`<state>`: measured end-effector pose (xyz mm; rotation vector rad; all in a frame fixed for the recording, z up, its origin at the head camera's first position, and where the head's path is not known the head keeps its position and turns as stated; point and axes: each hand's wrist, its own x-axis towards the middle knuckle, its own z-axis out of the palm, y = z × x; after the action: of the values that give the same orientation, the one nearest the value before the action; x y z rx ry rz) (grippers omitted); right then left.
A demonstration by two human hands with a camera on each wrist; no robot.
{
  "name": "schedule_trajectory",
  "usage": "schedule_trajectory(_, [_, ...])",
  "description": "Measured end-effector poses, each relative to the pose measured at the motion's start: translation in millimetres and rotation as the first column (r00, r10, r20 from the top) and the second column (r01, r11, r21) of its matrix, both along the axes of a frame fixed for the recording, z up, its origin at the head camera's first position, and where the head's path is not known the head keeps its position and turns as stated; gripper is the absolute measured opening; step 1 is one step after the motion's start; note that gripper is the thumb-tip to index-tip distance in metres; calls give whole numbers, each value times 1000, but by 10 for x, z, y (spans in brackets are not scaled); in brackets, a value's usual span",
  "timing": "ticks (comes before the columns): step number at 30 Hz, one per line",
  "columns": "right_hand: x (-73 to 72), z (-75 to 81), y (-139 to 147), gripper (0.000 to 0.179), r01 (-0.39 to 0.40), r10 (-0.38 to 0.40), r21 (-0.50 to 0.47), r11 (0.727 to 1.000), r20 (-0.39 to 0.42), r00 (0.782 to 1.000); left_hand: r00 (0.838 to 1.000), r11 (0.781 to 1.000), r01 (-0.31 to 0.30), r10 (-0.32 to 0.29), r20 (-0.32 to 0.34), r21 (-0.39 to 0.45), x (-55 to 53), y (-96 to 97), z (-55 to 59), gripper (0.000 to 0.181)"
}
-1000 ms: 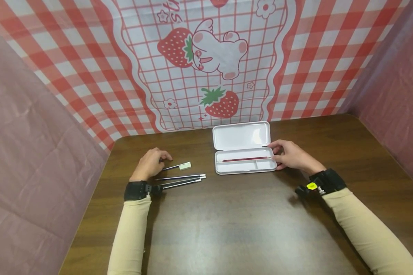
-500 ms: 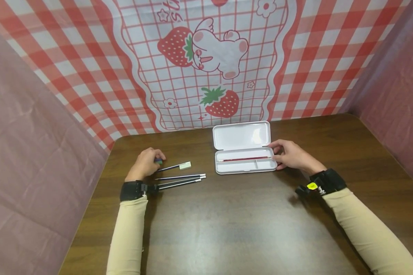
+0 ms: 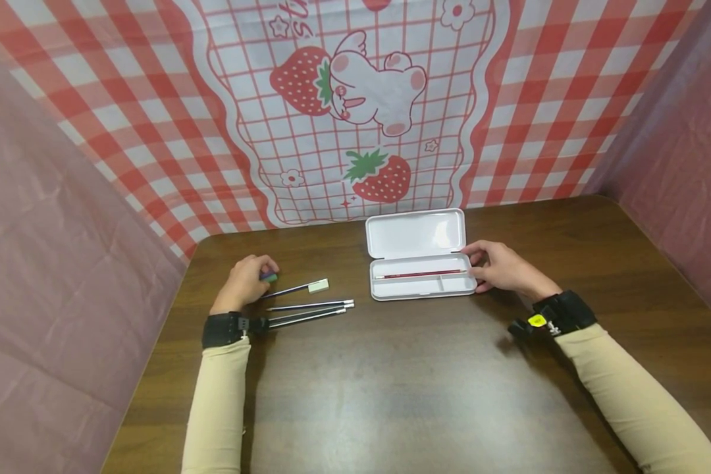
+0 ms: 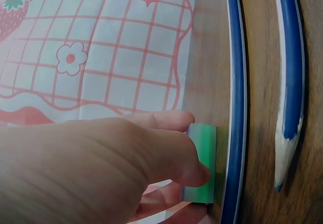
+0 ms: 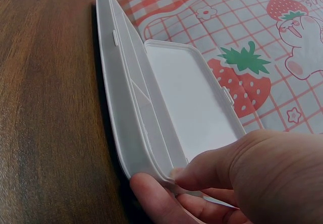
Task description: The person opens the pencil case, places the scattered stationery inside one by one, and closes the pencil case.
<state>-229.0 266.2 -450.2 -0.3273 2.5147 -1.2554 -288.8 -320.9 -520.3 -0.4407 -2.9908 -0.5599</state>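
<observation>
At the left of the table my left hand (image 3: 245, 284) pinches a small green eraser (image 4: 204, 163), thumb on its face and fingers behind. In the head view a blue strip shows along this block too. Right beside it lies a blue-and-white pencil (image 4: 235, 98), whose far end meets a pale green eraser (image 3: 318, 286). My right hand (image 3: 500, 268) grips the right end of an open white pencil case (image 3: 415, 294), thumb at the rim and fingers against the outside. A red pencil (image 3: 421, 274) lies lengthwise inside the case.
Several more pencils (image 3: 314, 306) lie together in front of the left hand, white ends to the right. The case's raised lid (image 5: 189, 93) leans back close to a strawberry-print cloth (image 3: 373, 85) hanging behind the brown table (image 3: 379, 388).
My left hand has drawn back a little to the left, and the green eraser now shows in its fingers. The right hand stays on the pencil case.
</observation>
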Motion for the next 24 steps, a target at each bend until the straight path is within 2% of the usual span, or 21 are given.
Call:
schedule_trajectory(10, [28,44,-23,52,1,-1,-8,1000,5,1000,1000,1000,-6,6,5,-14,2,30,8,32])
schedule_trajectory(24, [23,25,-27,52,4,-4,-12,1000,-7,1000,1000,1000,6,-6,-19,0,-1,58,2,26])
